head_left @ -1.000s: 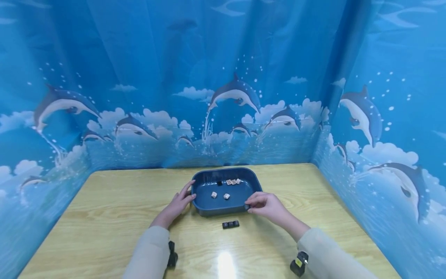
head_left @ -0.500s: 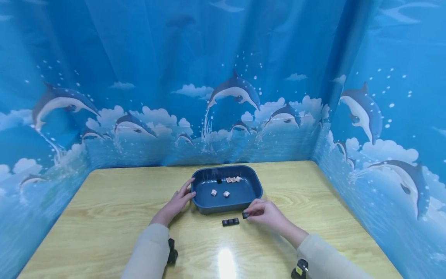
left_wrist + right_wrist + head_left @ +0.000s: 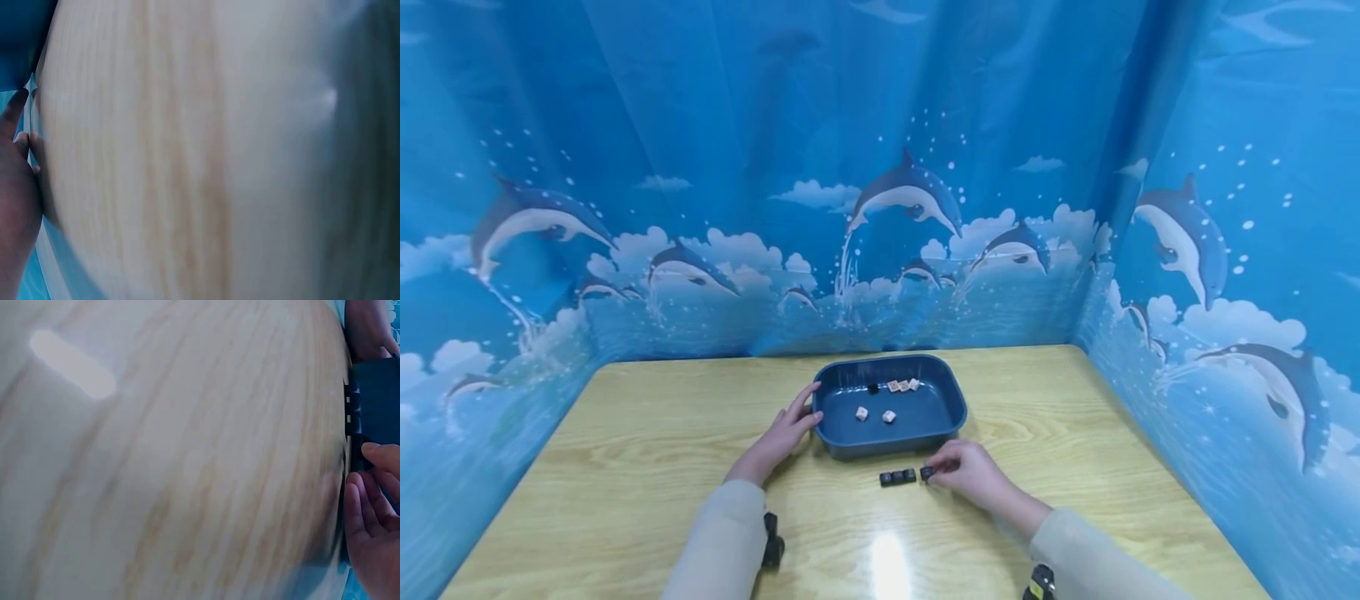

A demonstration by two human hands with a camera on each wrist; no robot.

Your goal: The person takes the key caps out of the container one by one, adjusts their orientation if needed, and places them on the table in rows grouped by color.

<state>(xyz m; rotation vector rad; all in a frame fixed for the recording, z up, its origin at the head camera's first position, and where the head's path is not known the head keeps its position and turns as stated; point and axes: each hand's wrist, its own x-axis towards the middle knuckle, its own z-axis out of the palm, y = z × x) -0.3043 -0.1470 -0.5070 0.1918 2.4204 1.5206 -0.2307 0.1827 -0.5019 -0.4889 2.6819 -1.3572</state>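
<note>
A dark blue tray [image 3: 842,451] with rounded corners stands on the table. My left hand [image 3: 784,437] rests against its left side, fingers fairly straight and the tips at the rim. In front of the tray, my right hand [image 3: 972,473] pinches a small black block [image 3: 927,473] between thumb and fingers, low over the table. Just left of it lies a row of three like black blocks [image 3: 898,477]. In the right wrist view the thumb [image 3: 381,453] presses on the dark block beside the row. The left wrist view catches my left hand [image 3: 19,187] at the tray's edge.
Inside the tray are several small white cubes with marks, two near the front, such as one white cube [image 3: 889,417], and others at the back. A black block [image 3: 872,388] lies at the back too. The wooden table [image 3: 662,467] meets a blue dolphin curtain [image 3: 737,167] behind.
My right hand has come away from the tray's front right corner, towards me, carrying the black block down beside the row of three. The left hand stays at the tray.
</note>
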